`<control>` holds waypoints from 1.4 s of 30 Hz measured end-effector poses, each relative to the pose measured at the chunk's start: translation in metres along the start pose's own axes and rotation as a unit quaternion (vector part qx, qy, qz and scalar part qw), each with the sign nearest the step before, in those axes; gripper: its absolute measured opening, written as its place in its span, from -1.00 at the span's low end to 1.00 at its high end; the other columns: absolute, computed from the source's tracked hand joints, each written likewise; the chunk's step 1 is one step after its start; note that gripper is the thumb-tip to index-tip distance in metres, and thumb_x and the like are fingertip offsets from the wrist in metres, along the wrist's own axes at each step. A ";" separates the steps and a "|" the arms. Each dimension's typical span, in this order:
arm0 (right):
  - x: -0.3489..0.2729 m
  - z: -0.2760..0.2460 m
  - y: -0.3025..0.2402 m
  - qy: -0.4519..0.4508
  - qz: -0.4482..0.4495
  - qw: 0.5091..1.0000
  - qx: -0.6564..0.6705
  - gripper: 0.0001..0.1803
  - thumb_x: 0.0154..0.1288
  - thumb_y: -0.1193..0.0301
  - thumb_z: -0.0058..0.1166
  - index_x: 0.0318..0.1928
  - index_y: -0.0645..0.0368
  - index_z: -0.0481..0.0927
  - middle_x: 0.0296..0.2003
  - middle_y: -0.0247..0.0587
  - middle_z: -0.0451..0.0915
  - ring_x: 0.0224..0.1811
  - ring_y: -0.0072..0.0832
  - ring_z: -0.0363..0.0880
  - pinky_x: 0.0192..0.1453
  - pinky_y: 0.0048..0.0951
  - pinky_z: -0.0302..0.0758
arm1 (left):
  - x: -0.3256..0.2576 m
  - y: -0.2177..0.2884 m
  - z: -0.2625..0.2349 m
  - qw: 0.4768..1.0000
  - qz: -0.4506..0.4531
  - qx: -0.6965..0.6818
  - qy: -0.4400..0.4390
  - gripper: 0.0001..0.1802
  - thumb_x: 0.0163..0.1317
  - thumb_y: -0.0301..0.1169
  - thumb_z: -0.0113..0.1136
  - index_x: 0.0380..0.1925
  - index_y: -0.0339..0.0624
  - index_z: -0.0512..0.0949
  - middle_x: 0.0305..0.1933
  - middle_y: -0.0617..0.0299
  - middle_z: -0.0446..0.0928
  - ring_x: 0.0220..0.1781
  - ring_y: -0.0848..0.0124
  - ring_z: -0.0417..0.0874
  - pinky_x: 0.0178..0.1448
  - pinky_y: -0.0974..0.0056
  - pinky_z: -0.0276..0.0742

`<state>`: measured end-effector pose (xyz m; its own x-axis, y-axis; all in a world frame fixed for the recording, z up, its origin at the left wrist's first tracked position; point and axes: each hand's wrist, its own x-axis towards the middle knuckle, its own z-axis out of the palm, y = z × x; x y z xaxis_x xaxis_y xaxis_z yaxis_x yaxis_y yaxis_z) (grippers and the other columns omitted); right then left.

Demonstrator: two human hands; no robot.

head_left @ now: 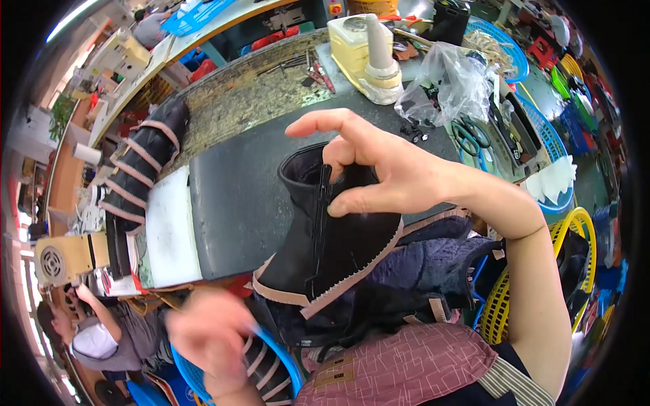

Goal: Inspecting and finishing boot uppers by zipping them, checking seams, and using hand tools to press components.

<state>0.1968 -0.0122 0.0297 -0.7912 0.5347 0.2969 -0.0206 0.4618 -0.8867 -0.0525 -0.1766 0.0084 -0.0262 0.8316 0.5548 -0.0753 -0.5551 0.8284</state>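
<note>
A black boot upper (355, 240) with a pale, notched strip along its lower edge stands at the edge of the work surface in front of me. A black zipper (318, 237) runs down its near side. My right hand (389, 166) is closed on the boot upper, with thumb and bent fingers at the zipper's top end and the index finger stretched out above. My left hand (213, 328) is apart from the upper, at lower left. Motion smears its fingers, so I cannot see whether it holds anything.
Several black uppers with pale strips (139, 166) lie in a row at left. A cream machine (352, 51), plastic bag (447, 84) and scissors (470, 135) are at the back right. Dark uppers (433, 260) lie at the near edge, and a blue basket (288, 355) stands below.
</note>
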 end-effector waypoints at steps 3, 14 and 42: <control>0.003 0.009 -0.005 -0.017 -0.014 0.999 -0.026 -0.16 0.02 0.68 0.14 0.31 0.19 0.04 -0.28 -0.31 0.39 -0.31 -0.58 0.39 -0.12 -0.51 0.38 | 0.082 -0.019 0.028 0.968 -0.011 0.226 -0.105 -0.28 -0.07 -0.59 0.23 0.17 -0.33 0.23 0.03 0.03 0.48 0.12 0.24 0.49 0.28 0.22 0.30; -0.007 0.013 -0.010 -0.012 0.095 0.994 -0.049 -0.26 0.10 0.64 0.01 0.30 0.14 0.06 -0.44 -0.29 0.44 -0.34 -0.57 0.43 -0.13 -0.51 0.38 | 0.077 -0.043 0.040 0.939 -0.184 0.251 -0.145 -0.66 -0.04 -0.46 0.34 -0.22 -0.18 0.51 -0.31 0.24 0.57 -0.36 0.41 0.53 -0.04 0.31 0.36; -0.083 -0.031 0.020 -0.393 0.049 0.913 -0.094 -0.26 -0.04 0.18 0.34 0.12 0.30 0.39 0.05 0.03 0.47 0.12 -0.14 0.43 0.22 -0.20 0.35 | 0.250 -0.308 -0.118 0.887 -0.315 -0.025 0.336 -0.63 0.02 -0.47 0.36 -0.27 -0.42 0.41 -0.40 0.13 0.51 -0.58 0.39 0.51 -0.56 0.31 0.45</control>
<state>0.2807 -0.0251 -0.0015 -0.9795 -0.0591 -0.1924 0.1210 0.5910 -0.7976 -0.1533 0.2049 -0.1173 -0.5509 0.8097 -0.2021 -0.3290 0.0118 0.9442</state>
